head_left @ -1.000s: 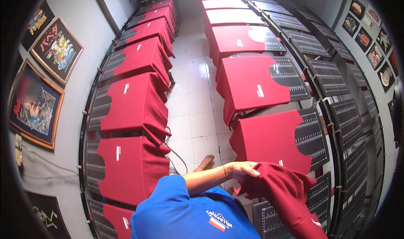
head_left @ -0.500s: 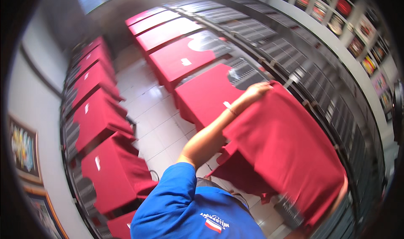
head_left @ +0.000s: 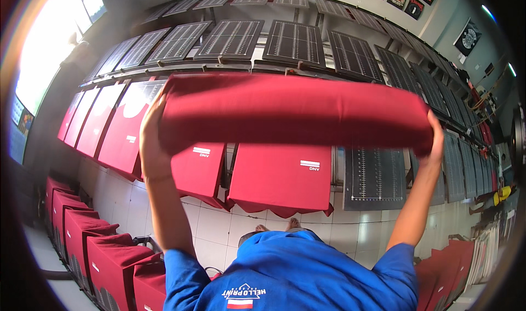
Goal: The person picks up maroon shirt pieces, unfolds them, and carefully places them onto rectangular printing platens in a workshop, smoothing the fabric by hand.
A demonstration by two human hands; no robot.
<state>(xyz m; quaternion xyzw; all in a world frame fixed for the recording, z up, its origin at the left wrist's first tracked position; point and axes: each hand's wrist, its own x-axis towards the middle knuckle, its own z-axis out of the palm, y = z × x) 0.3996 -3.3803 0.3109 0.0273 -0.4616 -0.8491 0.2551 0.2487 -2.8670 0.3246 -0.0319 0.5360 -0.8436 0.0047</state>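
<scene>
Downward fisheye view from the head

Reaches forward with both arms spread well apart, bare below short sleeves [head_left: 186,275]. Extends the left forearm [head_left: 169,212] ahead, tilted slightly outward, and slants the right forearm [head_left: 417,209] outward to the right. Grips with the left hand [head_left: 153,122], turned slightly inward at the wrist, fingers pointing ahead and partly hidden. Grips likewise with the right hand [head_left: 436,141], a little nearer the body, also bent slightly inward at the wrist. Turns both hands toward each other. Shows bare feet [head_left: 294,223] just beyond the torso [head_left: 298,267].
</scene>
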